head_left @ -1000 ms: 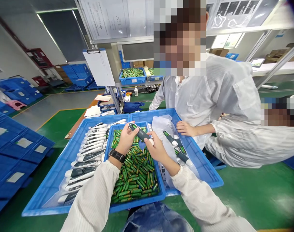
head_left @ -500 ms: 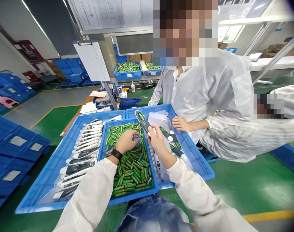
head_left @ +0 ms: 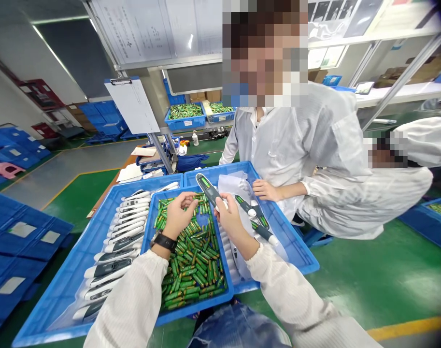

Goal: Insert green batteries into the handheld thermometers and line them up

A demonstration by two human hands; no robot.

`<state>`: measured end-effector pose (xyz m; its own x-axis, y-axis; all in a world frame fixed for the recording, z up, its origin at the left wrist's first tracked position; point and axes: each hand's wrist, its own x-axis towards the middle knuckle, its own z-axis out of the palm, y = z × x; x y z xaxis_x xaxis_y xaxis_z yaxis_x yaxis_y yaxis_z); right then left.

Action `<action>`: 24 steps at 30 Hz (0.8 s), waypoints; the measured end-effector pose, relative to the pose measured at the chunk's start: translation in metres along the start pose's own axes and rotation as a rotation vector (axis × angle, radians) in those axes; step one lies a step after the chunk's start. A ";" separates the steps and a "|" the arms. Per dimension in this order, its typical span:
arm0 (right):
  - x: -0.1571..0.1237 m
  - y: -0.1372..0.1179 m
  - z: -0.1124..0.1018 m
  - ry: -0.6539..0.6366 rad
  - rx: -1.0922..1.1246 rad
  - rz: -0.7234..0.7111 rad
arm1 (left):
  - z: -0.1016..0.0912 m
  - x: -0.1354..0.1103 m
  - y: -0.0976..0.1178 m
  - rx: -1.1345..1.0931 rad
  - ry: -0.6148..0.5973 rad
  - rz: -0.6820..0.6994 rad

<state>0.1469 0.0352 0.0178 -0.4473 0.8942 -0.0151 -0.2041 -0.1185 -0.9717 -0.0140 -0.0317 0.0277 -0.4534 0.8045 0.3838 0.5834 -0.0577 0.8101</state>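
My right hand [head_left: 230, 215] grips a slim grey-and-white handheld device [head_left: 206, 187], its far end tilted up. A green battery lies in the device's open slot. Left of it, my left hand [head_left: 180, 215] is curled with thumb and fingertips close together over the battery tray. Whatever those fingertips hold, if anything, I cannot make out. Many loose green batteries [head_left: 191, 270] fill the blue tray [head_left: 225, 285] below my hands. Similar devices [head_left: 262, 232] with green batteries showing lie in the right-hand blue bin [head_left: 296, 256], partly hidden by my right arm.
A left-hand blue bin [head_left: 35, 319] holds a row of white-and-grey devices [head_left: 122, 241]. Across from me, a co-worker's hand [head_left: 267, 190] rests on the right bin's rim. A clipboard [head_left: 131, 106] hangs behind. Stacked blue crates [head_left: 21, 251] stand at left.
My left hand has lifted slightly and shifted left, its fingers closing together. My right hand still holds the device. The whole view has shifted a little.
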 end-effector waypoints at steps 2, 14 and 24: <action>-0.001 0.000 0.001 -0.002 -0.012 -0.026 | -0.001 0.000 0.003 -0.100 0.120 -0.003; -0.013 0.008 0.002 -0.050 -0.379 -0.241 | -0.006 -0.003 0.017 -0.079 0.455 0.092; -0.016 0.005 -0.001 -0.104 -0.401 -0.246 | -0.004 -0.001 0.018 0.090 0.377 0.188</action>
<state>0.1537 0.0207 0.0133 -0.5165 0.8247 0.2305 0.0283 0.2855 -0.9580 -0.0061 -0.0360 0.0442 -0.5382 0.5118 0.6696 0.7281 -0.1179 0.6753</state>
